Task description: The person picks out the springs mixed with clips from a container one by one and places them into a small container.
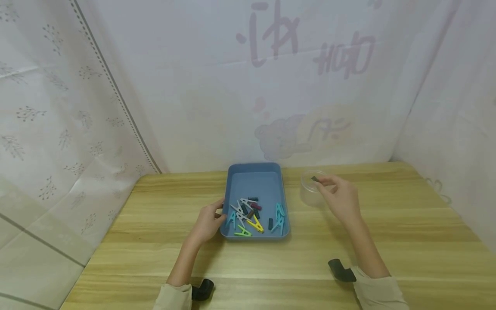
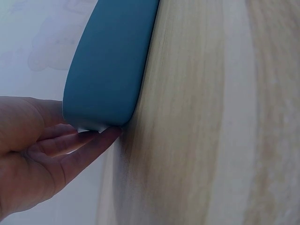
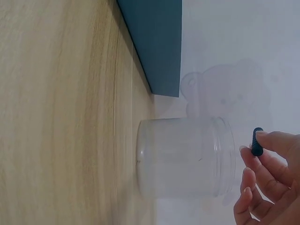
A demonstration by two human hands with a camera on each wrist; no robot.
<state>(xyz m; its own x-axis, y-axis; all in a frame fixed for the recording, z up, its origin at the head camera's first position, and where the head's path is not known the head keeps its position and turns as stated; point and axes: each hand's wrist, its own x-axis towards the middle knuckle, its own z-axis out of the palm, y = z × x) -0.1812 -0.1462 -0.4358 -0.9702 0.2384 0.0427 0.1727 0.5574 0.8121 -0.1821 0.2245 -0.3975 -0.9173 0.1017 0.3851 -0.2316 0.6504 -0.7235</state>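
A blue tray [image 1: 255, 183] stands on the wooden table, with plastic clothes pegs [image 1: 255, 224] in several colours and small dark and maroon ribbed pieces [image 1: 255, 206] lying in its near half. At its left wall, my left hand [image 1: 207, 224] grips the edge; in the left wrist view the fingers [image 2: 89, 152] reach the lower outside corner. Between thumb and fingertips, my right hand [image 1: 341, 198] pinches a small dark ribbed cylinder [image 3: 257, 142]. That piece is right over the mouth of a clear plastic jar [image 3: 183, 157], which stands upright to the right of the tray.
A patterned white curtain [image 1: 193, 107] hangs behind the table [image 1: 155, 241], with more cloth on the left and right. Black angled pieces [image 1: 342, 271] sit at both sleeve cuffs. The jar stands near the table's back edge.
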